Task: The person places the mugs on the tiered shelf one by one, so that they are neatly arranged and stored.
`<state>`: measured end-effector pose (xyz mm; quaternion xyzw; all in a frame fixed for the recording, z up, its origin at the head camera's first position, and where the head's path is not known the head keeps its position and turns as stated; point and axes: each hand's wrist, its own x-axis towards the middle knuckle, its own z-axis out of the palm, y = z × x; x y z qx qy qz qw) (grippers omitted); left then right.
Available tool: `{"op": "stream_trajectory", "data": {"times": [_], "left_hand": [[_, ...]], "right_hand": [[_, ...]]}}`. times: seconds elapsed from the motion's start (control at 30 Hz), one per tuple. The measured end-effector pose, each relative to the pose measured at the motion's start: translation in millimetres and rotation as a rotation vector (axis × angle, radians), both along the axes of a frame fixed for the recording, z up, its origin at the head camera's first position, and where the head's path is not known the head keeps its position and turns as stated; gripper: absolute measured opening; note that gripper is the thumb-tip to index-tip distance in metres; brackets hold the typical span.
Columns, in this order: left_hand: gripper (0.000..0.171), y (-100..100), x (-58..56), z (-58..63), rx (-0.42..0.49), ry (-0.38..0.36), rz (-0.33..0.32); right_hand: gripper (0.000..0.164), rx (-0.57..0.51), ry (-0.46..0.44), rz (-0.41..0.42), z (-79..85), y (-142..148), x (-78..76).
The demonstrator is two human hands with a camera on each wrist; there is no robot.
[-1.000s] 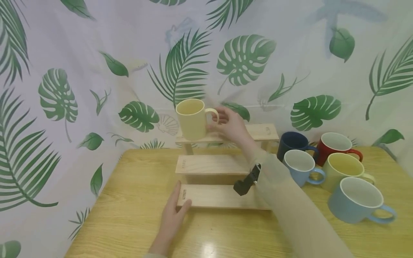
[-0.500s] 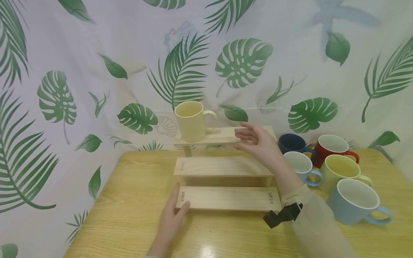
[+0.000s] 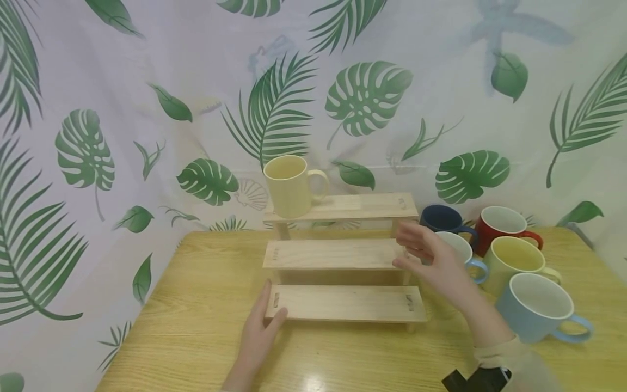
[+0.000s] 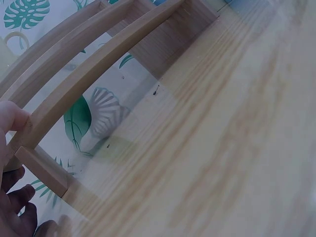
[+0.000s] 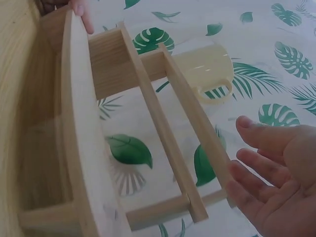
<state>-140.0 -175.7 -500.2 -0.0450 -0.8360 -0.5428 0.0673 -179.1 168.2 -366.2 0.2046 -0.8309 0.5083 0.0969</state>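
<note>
A pale wooden three-tier rack (image 3: 333, 255) stands on the table. On its top tier, at the left end, sits an upright yellow mug (image 3: 288, 191) with its handle to the right. My left hand (image 3: 257, 333) grips the left end of the lowest tier. In the left wrist view its thumb (image 4: 14, 117) lies on the front edge, with the other fingers curled at the end of the board. My right hand (image 3: 437, 265) is in the air at the rack's right side, fingers loosely bent and holding nothing. It partly covers a light blue mug (image 3: 455, 245).
Right of the rack stand a dark blue mug (image 3: 441, 216), a red mug (image 3: 501, 223), another yellow mug (image 3: 514, 258) and a larger light blue mug (image 3: 534, 307). Behind the wooden table (image 3: 196, 305) hangs a leaf-print cloth (image 3: 147, 60).
My right hand has let go of the yellow mug's handle and moved right and down toward the group of mugs. The mug stays on the top tier; my left hand keeps its place.
</note>
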Motion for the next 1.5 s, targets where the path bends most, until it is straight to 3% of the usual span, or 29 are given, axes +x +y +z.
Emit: {"op": "stream_trajectory", "data": {"times": [0.2,0.53,0.77,1.0,1.23,1.5], "left_hand": [[0.069,0,-0.4,0.0,0.001,-0.011,0.015],[0.071,0,-2.2,-3.5,-0.013,-0.012,0.02],[0.072,-1,-2.3,-4.8,-0.018,-0.015,0.015],[0.07,-1,-1.0,-3.0,0.01,-0.021,0.003],[0.071,-1,-0.2,-2.8,0.009,-0.03,0.013],[0.073,-2,-0.5,-1.0,-0.003,-0.022,0.005]], "right_hand": [[0.054,0.097,0.077,-0.072,-8.7,21,12.1],[0.06,0.177,0.133,-0.12,-22.9,56,33.7],[0.059,0.299,0.071,-0.2,-34.0,85,49.5],[0.067,0.376,0.195,-0.284,-45.0,121,56.1],[0.073,0.457,0.135,-0.365,-56.7,153,66.2],[0.088,0.382,0.266,-0.354,-68.6,171,71.7]]}}
